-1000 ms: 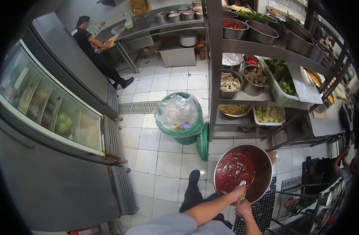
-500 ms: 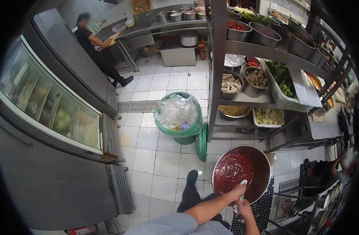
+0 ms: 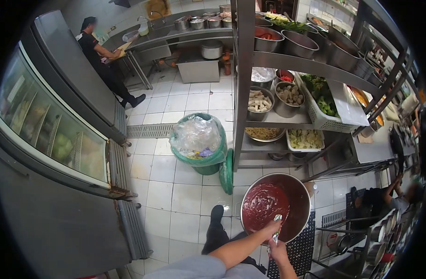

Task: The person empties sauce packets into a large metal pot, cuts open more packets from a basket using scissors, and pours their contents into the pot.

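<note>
A large, deep metal pot (image 3: 300,204) stands on the floor before me, with glossy, thick-looking red liquid (image 3: 265,201) inside. My left hand (image 3: 270,229) reaches over the pot's near rim, closed around a narrow silvery-white wrapped thing with bits of green (image 3: 274,236). Closer to my body, my right hand (image 3: 279,252) grips the lower end of the same thing. Its upper tip pokes out beyond my left fingers, above the pot. What kind of thing it is cannot be made out.
A green lined bin (image 3: 199,156) stands ahead, its lid (image 3: 226,172) leaning beside it. Metal shelving (image 3: 239,116) holds bowls and vegetables at right. Fridges (image 3: 64,228) line the left. One person (image 3: 99,58) works at the far counter; another (image 3: 385,197) is at right. A black mat (image 3: 299,253) lies nearby.
The whole view has shifted, so the pot, bin and shelving sit further left. Both hands keep their grip on the silvery thing, and the pattern on the red liquid's surface differs.
</note>
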`<state>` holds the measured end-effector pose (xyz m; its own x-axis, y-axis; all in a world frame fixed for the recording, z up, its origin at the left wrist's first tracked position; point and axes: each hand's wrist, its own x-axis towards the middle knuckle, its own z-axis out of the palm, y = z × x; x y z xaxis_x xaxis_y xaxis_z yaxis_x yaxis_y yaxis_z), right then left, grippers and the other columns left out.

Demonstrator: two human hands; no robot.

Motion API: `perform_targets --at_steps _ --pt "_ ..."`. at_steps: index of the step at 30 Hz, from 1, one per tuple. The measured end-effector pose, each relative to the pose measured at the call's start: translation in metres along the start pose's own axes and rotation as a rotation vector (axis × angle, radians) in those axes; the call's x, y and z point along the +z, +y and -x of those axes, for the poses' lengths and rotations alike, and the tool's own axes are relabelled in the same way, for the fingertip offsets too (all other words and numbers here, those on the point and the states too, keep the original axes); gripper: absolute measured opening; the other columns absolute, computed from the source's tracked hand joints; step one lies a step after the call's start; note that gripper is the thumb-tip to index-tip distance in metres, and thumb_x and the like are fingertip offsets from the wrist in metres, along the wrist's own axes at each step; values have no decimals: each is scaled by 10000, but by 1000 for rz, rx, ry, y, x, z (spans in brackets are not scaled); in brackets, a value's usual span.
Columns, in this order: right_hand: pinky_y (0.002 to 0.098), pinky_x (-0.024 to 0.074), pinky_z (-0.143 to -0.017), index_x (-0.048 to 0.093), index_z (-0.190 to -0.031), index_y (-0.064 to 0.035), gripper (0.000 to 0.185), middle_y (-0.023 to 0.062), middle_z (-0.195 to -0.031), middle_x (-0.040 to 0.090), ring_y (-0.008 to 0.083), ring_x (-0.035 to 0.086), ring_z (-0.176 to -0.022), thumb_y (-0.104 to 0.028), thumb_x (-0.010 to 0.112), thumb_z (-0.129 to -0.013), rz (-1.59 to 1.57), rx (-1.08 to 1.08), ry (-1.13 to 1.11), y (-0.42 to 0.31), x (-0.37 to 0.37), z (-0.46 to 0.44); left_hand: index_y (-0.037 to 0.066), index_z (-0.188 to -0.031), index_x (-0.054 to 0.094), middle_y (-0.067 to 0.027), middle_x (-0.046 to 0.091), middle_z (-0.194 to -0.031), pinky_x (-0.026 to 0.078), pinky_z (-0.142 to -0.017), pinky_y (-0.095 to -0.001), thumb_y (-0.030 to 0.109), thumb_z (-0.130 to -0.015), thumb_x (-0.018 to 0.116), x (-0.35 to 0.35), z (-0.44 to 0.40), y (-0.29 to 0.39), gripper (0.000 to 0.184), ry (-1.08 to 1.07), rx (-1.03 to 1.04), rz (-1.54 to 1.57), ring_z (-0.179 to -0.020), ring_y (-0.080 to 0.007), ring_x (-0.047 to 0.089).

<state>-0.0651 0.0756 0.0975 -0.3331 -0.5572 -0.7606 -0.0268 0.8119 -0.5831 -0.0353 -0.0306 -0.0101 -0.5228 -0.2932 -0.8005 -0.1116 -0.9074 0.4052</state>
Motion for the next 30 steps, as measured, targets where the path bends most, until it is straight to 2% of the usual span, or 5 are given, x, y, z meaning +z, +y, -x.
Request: perform_targets --at_steps 12,14,18,26,30 --pt "366 487 -515 659 -915 10 351 105 -648 623 201 603 -537 -338 616 -902 291 -103 6 -5 -16 -3 94 -850 556 -9 510 -657 431 -483 -296 330 -975 511 -2 11 -5 270 -62 57 136 -540 -137 492" --pt "412 485 -877 627 -1170 -51 444 201 -1057 676 283 641 -997 -397 610 -893 356 -247 7 30 -14 -32 106 -982 596 -24 540 -744 484 -554 -327 360 -923 630 -11 10 -13 263 -187 -24 281 -634 -147 535" --pt "488 495 -870 636 -1105 -1 502 289 -1057 645 446 628 -989 -436 517 -885 586 -193 -15 9 -18 -33 144 -777 512 -4 453 -618 402 -466 -363 334 -954 578 -12 -6 -20 267 -84 -80 192 -507 -163 440" --pt "470 531 -820 608 -1127 40 468 249 -978 677 374 676 -906 -366 493 -923 851 -157 -78 -14 -17 -25 142 -728 477 23 433 -580 336 -411 -283 306 -989 498 -1 15 1 309 72 -185 76 -465 -108 416" --pt "374 560 -730 599 -1181 -75 471 73 -1034 639 193 652 -818 -471 524 -939 27 60 -458 -9 -46 -16 176 -722 497 52 419 -571 312 -428 -276 299 -962 547 13 50 17 274 76 -73 111 -476 -95 395"
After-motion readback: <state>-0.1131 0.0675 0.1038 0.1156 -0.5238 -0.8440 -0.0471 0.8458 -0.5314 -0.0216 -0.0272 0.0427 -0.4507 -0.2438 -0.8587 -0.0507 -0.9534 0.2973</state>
